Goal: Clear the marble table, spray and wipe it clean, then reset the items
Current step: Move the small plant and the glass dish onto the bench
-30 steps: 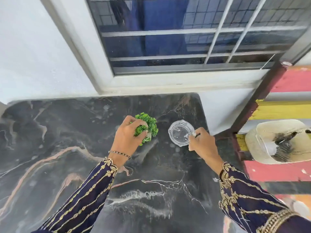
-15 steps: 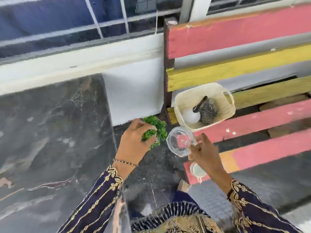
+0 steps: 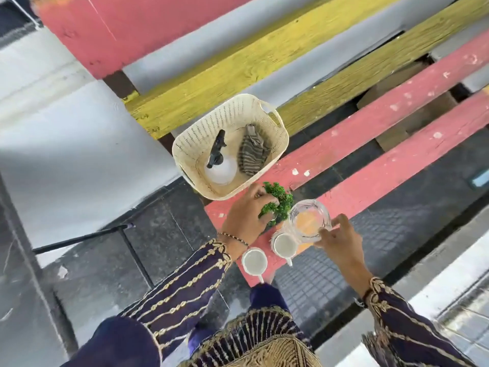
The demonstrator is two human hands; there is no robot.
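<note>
Over the pink bench slat (image 3: 370, 123), the left hand (image 3: 246, 215) gripped the small green plant (image 3: 280, 200) while the right hand (image 3: 338, 242) held the glass dish (image 3: 309, 221) beside two white cups (image 3: 284, 245).

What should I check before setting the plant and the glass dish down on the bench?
1. Left hand grips the green plant: ok.
2. Right hand holds the glass dish by its rim: ok.
3. Free pink slat space beside the two white cups: ok, to the right.
4. Dish clear of the nearer cup: not ok, it overlaps it in view.
5. Spray bottle and striped cloth ready in the basket: ok.
6. Dish empty: cannot tell.
</note>
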